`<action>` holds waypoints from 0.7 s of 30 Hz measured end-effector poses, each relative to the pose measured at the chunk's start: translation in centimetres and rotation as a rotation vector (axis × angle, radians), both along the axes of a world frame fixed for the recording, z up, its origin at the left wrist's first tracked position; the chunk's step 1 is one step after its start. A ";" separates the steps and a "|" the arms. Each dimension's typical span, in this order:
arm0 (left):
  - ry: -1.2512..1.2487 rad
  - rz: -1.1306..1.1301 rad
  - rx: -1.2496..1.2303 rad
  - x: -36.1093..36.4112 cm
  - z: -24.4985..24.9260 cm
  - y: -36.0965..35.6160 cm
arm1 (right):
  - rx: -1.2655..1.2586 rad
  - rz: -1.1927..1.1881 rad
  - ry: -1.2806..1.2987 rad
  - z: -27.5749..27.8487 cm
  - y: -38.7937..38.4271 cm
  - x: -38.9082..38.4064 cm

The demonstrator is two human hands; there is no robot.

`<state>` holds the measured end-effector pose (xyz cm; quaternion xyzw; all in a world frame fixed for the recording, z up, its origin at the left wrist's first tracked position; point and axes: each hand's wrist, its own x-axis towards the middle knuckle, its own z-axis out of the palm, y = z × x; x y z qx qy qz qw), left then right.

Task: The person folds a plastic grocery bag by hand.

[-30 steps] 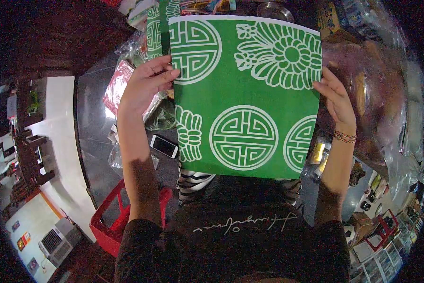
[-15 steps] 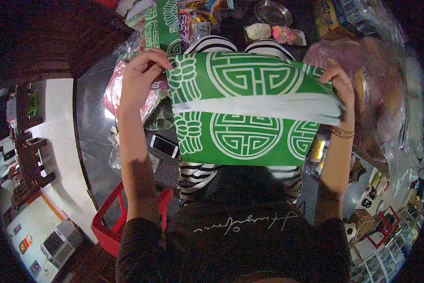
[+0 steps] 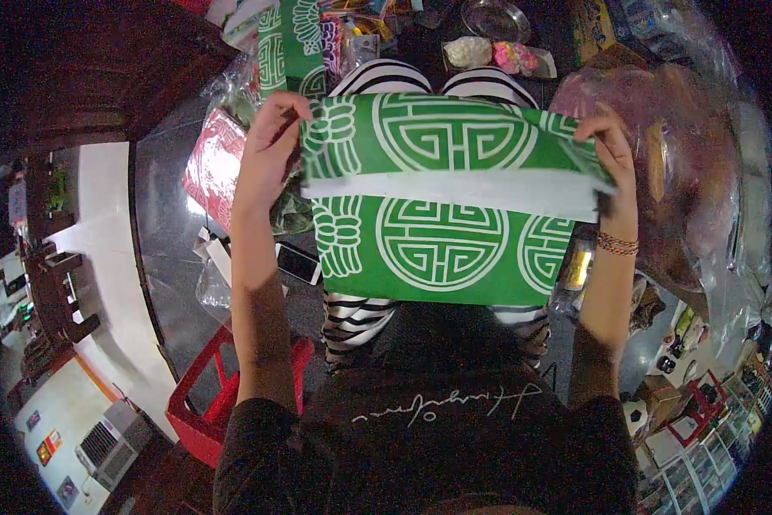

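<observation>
A stack of green patterned paper sheets (image 3: 442, 249) with white round emblems lies across my lap, over the striped trousers (image 3: 360, 322). Its upper part is folded over, and a white strip of sheet edges (image 3: 455, 186) shows across the middle. My left hand (image 3: 273, 142) pinches the upper left corner between thumb and fingers. At the upper right corner, my right hand (image 3: 611, 150) grips the folded part, its fingers curled over the edge. The paper bends slightly near that hand.
A phone (image 3: 298, 263) lies on the floor at my left, near a red plastic stool (image 3: 201, 403). Beyond my knees are another green patterned sheet (image 3: 285, 51), a metal dish (image 3: 496, 19) and white and pink bundles (image 3: 515, 57). A large clear plastic bag (image 3: 661, 180) stands at the right.
Both hands have shifted slightly with the upper fold, the right one a little to the left and down. The white strip of edges looks narrower, and both hands keep their hold.
</observation>
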<state>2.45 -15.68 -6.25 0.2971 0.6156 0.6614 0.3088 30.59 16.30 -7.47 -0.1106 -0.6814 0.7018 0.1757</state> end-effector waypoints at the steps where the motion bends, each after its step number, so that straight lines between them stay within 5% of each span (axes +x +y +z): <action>1: 0.024 -0.004 0.022 0.3 0.3 0.3 | -0.274 -0.139 -0.008 0.4 -0.7 0.2; 2: 0.022 -0.005 0.021 0.3 0.3 0.5 | -0.548 -0.279 -0.018 0.8 -1.3 0.2; 3: 0.220 0.031 -0.028 0.2 0.3 0.7 | -0.093 -0.370 -0.055 -0.4 -1.7 0.3; 4: 0.419 0.066 -0.076 0.1 0.4 1.0 | -0.093 -0.371 -0.056 -0.1 -1.6 0.3; 5: 0.164 0.282 -0.377 0.7 1.5 1.1 | -0.081 -0.305 -0.125 1.6 -2.1 -0.7; 6: 0.164 0.280 -0.376 0.6 1.8 1.2 | -0.068 -0.239 -0.193 2.5 -2.3 -1.2; 9: 0.007 0.150 -0.060 -0.2 1.6 1.2 | -0.096 -0.263 -0.183 2.8 -2.4 -1.6; 19: -0.111 0.154 -0.224 -1.3 1.1 0.0 | -0.170 -0.329 -0.132 0.0 -0.4 -1.1; 21: 0.130 -0.132 0.122 -2.8 1.0 -0.1 | -0.191 -0.415 -0.071 -1.3 -0.2 -1.4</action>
